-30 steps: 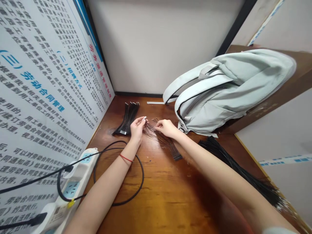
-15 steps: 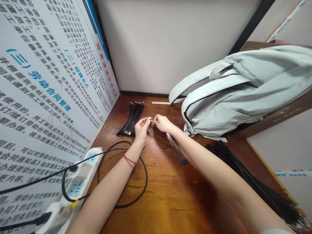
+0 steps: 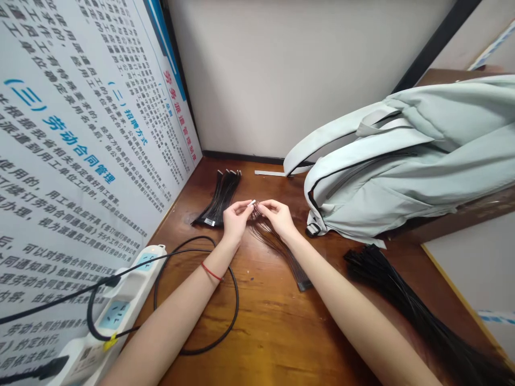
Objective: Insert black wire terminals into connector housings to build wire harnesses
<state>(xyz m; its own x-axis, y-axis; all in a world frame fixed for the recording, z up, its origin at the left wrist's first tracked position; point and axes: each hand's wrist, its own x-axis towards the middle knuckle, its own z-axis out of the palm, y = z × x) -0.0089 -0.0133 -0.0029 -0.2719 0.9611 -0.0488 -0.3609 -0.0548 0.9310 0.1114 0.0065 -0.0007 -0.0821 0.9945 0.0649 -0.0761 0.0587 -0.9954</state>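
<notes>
The table of brown varnished wood (image 3: pixel 273 332) carries a neat bundle of thin black wires (image 3: pixel 219 201), a loose fan of thin dark wires (image 3: pixel 277 252), and a long heavy bunch of black wires (image 3: pixel 402 305). Also on it lie a pale grey-green cloth backpack (image 3: pixel 374 182), a white power strip (image 3: pixel 116 300) and a loop of black cable (image 3: pixel 197 300).

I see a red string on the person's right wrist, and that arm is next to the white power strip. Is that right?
Not quite! The red string is on the left wrist, not the right one, as the head view shows. The left arm is the one next to the white power strip, just as you said.
</notes>
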